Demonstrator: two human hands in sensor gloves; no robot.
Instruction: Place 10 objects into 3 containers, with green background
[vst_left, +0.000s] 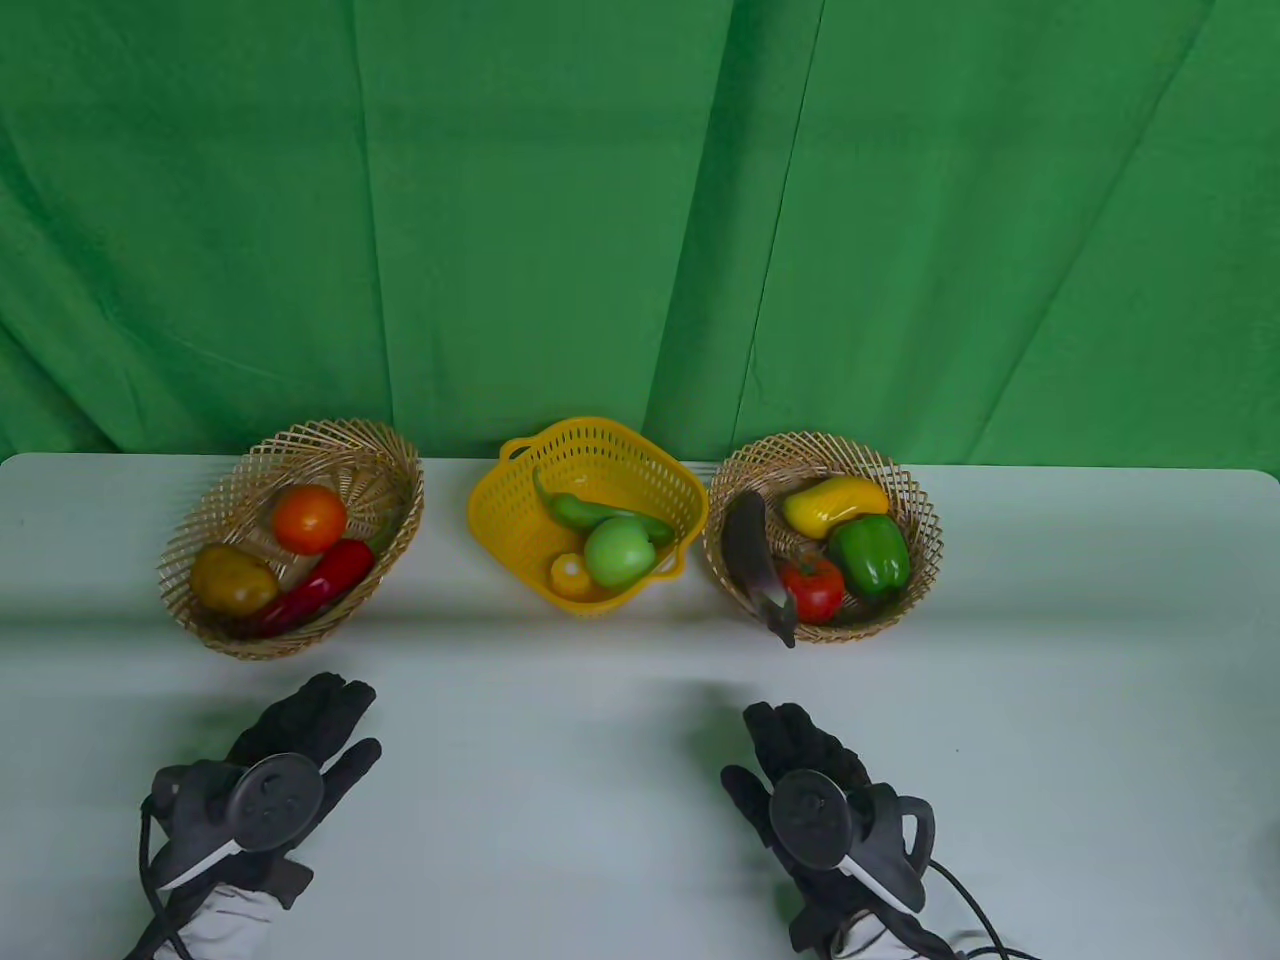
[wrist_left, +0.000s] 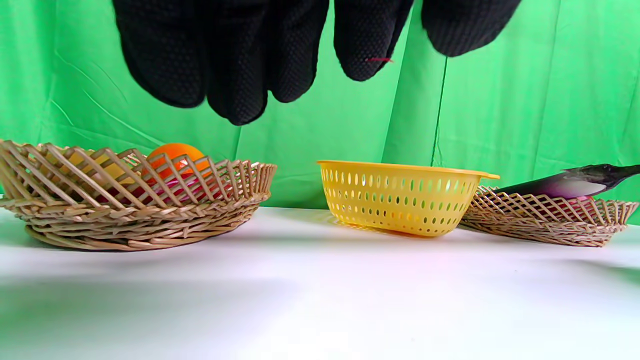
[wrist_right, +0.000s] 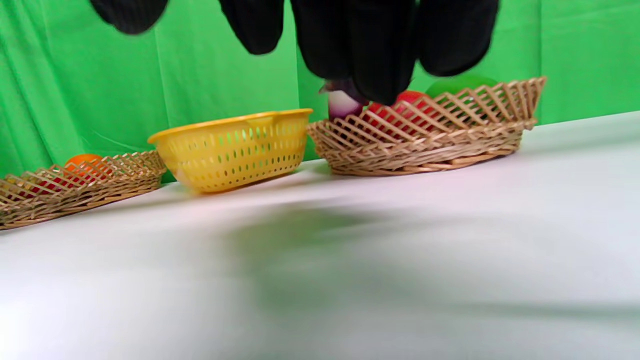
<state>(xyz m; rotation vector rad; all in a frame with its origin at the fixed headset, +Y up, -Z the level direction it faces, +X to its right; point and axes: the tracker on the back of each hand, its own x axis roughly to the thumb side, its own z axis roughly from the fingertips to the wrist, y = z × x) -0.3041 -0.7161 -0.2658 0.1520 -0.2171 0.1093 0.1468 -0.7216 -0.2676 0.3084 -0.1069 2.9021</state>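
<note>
Three containers stand in a row. The left wicker basket (vst_left: 395, 470) holds an orange tomato (vst_left: 310, 518), a potato (vst_left: 232, 579) and a red chili (vst_left: 325, 585). The yellow plastic basket (vst_left: 500, 500) holds a green chili (vst_left: 570, 508), a green apple (vst_left: 618, 551) and a small yellow fruit (vst_left: 570, 575). The right wicker basket (vst_left: 925, 510) holds an eggplant (vst_left: 757, 566), a yellow pepper (vst_left: 833, 503), a green pepper (vst_left: 869, 556) and a red tomato (vst_left: 812, 587). My left hand (vst_left: 305, 735) and right hand (vst_left: 800, 745) rest on the table in front, empty, fingers extended.
The white table (vst_left: 600, 760) spreads around the hands. A green cloth (vst_left: 640, 220) hangs behind the baskets. The eggplant's stem end sticks out over the right basket's front rim. Cables trail from both wrists at the bottom edge.
</note>
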